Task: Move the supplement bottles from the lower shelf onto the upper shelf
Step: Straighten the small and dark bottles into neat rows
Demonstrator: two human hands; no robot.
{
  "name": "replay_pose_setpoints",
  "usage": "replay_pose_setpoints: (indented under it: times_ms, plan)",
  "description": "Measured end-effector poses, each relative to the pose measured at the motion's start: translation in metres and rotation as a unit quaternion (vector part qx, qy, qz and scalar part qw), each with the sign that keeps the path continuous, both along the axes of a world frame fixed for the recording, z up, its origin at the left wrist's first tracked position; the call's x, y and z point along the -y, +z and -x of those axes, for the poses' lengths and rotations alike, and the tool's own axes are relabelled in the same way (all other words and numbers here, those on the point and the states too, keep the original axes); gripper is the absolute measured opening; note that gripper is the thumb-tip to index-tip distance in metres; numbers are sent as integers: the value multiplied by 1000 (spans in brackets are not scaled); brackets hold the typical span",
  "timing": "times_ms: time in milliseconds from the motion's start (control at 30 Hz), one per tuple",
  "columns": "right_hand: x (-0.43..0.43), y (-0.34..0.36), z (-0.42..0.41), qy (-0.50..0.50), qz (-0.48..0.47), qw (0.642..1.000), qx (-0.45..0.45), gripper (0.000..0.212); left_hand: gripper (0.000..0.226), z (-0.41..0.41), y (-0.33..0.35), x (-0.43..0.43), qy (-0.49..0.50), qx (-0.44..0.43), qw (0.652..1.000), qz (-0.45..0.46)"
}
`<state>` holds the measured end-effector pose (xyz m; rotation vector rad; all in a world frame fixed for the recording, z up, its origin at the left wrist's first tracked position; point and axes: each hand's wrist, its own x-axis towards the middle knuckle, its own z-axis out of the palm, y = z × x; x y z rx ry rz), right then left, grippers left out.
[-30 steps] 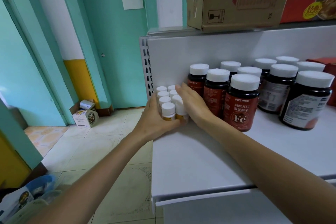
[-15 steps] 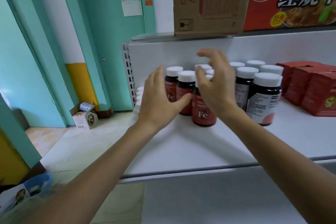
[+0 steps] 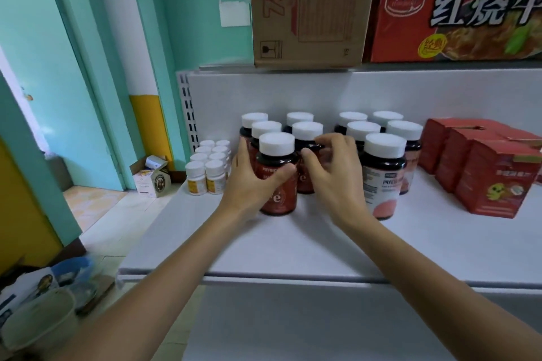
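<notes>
1. While the left hand (image 3: 249,182) is wrapping thumb and fingers round the front red bottle (image 3: 277,145), the right hand (image 3: 334,179) is pinching the bottle behind (image 3: 307,130).
2. Both bottles are standing upright with other dark bottles (image 3: 384,161) near the shelf's (image 3: 293,243) back edge.
3. Small white bottles (image 3: 206,167) are crowding its left edge; red boxes (image 3: 484,167) are sitting toward the right.

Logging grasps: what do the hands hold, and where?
The left hand grips the front dark red-labelled, white-capped bottle round its body; the right hand pinches the matching bottle behind below its cap.
</notes>
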<state>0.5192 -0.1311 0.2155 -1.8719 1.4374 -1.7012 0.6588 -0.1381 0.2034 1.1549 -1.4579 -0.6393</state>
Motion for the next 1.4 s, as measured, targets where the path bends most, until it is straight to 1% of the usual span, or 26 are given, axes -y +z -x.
replay_pose_setpoints:
  times_ms: [100, 167, 233, 300, 433, 467, 500, 567, 633, 733, 867, 933, 1000, 1100, 1133, 1233, 1267, 1333, 1400]
  plan:
    - [2, -1, -1, 1, -30, 999, 27, 33, 84, 3, 9, -1, -16, -93, 995, -34]
    - [5, 0, -4, 27, -71, 996, 43, 37, 88, 5, 12, 4, -8, -122, 991, -47]
    - [8, 1, -6, 44, -82, 994, 63, 34, 99, 3, 7, 17, 4, -132, 990, -57]
    - [17, 1, -5, 54, -108, 988, 96, 36, 102, 1, 3, 31, 10, -126, 989, -74]
    - [43, 0, -6, 39, -191, 966, 171, 54, 84, 3, 18, 27, 38, -82, 994, -66]
    - [46, -1, -7, 42, -203, 961, 183, 56, 84, 1, 18, 29, 42, -65, 995, -64]
    - [49, -1, -8, 50, -213, 956, 197, 53, 87, -1, 17, 31, 42, -51, 996, -63]
    - [54, -2, -10, 67, -227, 947, 215, 38, 94, -6, 15, 37, 34, -32, 997, -68]
    - [57, -2, -13, 78, -235, 943, 224, 39, 94, -9, 14, 41, 30, -16, 997, -76]
    - [58, -4, -15, 79, -229, 945, 221, 40, 101, -12, 12, 41, 16, -3, 996, -89]
    - [57, -7, -16, 74, -209, 949, 224, 39, 89, -17, 16, 37, -33, -20, 996, -86]
    - [56, -6, -16, 74, -208, 952, 214, 42, 83, -16, 15, 34, -38, -28, 994, -95]
    - [53, -7, -18, 68, -209, 956, 195, 48, 95, -14, 13, 25, -15, -16, 995, -93]
    - [48, -9, -17, 59, -201, 961, 179, 73, 116, -11, 12, 3, 12, 11, 999, -52]
    - [45, -8, -17, 63, -197, 962, 180, 74, 122, -9, 11, -3, 16, 31, 999, -37]
    - [38, -7, -14, 93, -164, 969, 159, 53, 133, 2, 8, -11, 33, 102, 994, -12]
    - [36, -6, -13, 102, -158, 970, 152, 48, 132, 4, 7, -11, 35, 107, 994, -15]
    - [32, -2, -13, 115, -151, 969, 158, 44, 128, 4, 3, -8, 29, 95, 995, -20]
    - [34, -2, -11, 128, -155, 966, 161, 32, 130, 1, -1, -6, 19, 92, 995, -18]
